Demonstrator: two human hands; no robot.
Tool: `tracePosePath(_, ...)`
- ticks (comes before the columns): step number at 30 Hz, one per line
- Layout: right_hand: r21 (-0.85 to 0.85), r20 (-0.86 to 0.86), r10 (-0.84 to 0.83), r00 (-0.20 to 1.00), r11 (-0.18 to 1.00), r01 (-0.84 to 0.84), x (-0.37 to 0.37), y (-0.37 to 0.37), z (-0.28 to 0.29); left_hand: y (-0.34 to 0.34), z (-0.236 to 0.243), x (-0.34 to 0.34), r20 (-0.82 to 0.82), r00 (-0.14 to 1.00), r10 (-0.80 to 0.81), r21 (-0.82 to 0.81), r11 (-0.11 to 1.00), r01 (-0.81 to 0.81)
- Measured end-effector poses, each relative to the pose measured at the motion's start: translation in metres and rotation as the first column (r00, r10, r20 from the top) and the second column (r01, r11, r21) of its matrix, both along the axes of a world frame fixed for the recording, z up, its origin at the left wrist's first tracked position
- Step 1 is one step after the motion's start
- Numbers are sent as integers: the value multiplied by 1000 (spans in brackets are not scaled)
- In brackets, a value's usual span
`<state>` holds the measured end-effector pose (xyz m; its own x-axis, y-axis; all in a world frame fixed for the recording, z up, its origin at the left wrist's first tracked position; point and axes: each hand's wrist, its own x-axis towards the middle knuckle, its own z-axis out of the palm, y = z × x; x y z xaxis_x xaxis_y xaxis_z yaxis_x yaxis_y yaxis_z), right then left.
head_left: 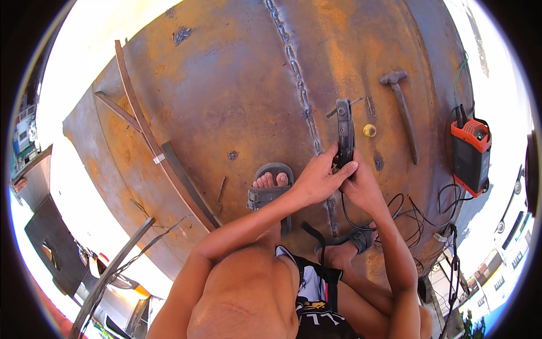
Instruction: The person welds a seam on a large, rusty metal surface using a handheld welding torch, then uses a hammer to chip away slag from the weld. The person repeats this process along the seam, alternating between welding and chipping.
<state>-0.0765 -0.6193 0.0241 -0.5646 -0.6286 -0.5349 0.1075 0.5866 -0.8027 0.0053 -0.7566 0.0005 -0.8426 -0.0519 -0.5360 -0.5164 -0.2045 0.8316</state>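
Both my hands are on a black welding electrode holder (345, 127), whose jaws point away from me. My left hand (319, 176) grips its handle from the left, and my right hand (359, 183) closes round the handle's lower end. A thin, short rod (355, 101) crosses at the jaws; whether they clamp it I cannot tell. Beneath lies a rusty, curved steel plate surface (226, 107) with a raised weld bead (295, 70) running along it. Right of the holder are a small yellow round object (369, 130) and a hammer (402, 110).
An orange and black welding machine (472, 152) stands at the right, with black cable (418, 217) looping toward me. Curved steel strips (148, 133) lie on the left. My sandalled feet (271, 186) stand on the plate either side of the weld. The surface curves down toward its edges.
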Motion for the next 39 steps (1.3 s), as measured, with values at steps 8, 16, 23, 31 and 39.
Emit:
tracePosePath(8, 32, 73, -31, 997, 999, 29, 1, 1, -3, 2, 0, 1, -11, 1000, 25, 2, 1000, -25)
tracePosePath(16, 5, -23, -14, 1000, 1000, 14, 6, 5, -6, 5, -2, 3, -1, 1000, 29, 51, 998, -29)
tracePosePath(23, -12, 5, 19, 1000, 1000, -19, 3, 0, -2, -3, 5, 3, 0, 1000, -3, -1, 1000, 3)
tracePosePath(31, -25, -5, 1, 1000, 1000, -1, 2, -3, 5, -1, -4, 2, -26, 1000, -13, -1, 1000, 13)
tracePosePath(39, -24, -20, 13, 1000, 1000, -13, -4, 5, 5, 2, -1, -1, -50, 999, -14, 8, 1000, 14)
